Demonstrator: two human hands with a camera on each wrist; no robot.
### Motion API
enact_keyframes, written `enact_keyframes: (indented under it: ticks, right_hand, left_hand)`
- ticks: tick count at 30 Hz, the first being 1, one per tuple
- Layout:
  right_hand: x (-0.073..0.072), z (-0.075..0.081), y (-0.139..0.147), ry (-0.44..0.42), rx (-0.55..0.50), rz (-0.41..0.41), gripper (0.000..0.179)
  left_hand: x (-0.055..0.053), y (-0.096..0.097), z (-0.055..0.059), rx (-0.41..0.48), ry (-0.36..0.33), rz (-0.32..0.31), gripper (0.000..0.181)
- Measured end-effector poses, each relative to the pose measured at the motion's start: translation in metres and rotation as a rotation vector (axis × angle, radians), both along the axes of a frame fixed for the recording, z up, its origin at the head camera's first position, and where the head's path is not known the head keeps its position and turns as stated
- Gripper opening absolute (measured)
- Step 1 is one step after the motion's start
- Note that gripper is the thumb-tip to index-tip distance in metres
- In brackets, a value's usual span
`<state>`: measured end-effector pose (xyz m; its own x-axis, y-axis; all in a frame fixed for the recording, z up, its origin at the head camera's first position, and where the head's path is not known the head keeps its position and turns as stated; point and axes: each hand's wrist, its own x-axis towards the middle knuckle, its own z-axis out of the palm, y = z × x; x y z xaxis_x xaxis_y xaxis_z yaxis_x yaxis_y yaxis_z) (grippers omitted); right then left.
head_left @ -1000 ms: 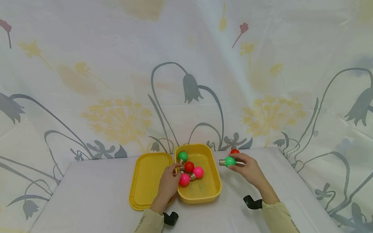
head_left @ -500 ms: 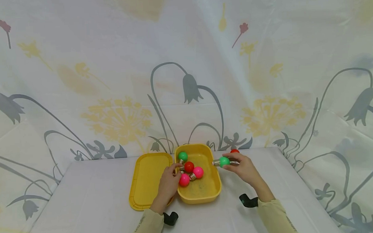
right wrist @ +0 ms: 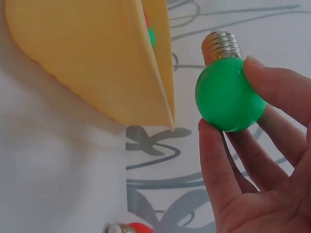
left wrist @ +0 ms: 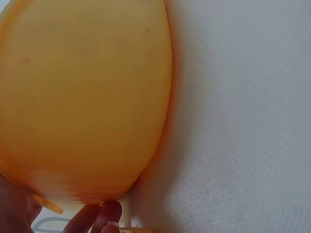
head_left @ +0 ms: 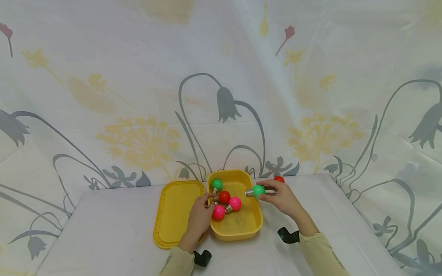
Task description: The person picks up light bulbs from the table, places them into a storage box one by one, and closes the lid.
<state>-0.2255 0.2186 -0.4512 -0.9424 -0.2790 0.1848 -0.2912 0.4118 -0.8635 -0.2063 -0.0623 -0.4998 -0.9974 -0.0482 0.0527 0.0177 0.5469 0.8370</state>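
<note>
A green light bulb is pinched between the thumb and fingers of my right hand, its metal screw base pointing left over the right rim of the yellow box. My left hand grips the box's left wall, thumb over the rim and fingertips against the outside. Inside the box lie a green bulb, a red bulb and two pink bulbs, one farther right and one by my left thumb.
The yellow lid lies flat on the white cloth, left of the box and partly behind my left hand. Another red bulb rests beyond my right hand near the table's back edge. A patterned curtain stands behind.
My right hand has carried the green bulb leftward, from beside the box to over its right rim. The left hand and the bulbs in the box have stayed in place.
</note>
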Motion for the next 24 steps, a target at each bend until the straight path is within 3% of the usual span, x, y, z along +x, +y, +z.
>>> enact_keyframes:
  ticks: [24]
  right_hand:
    - [-0.012, 0.003, -0.034, -0.026, 0.079, 0.067, 0.039]
  left_hand:
    - [0.0, 0.0, 0.0, -0.014, -0.008, -0.002, 0.026]
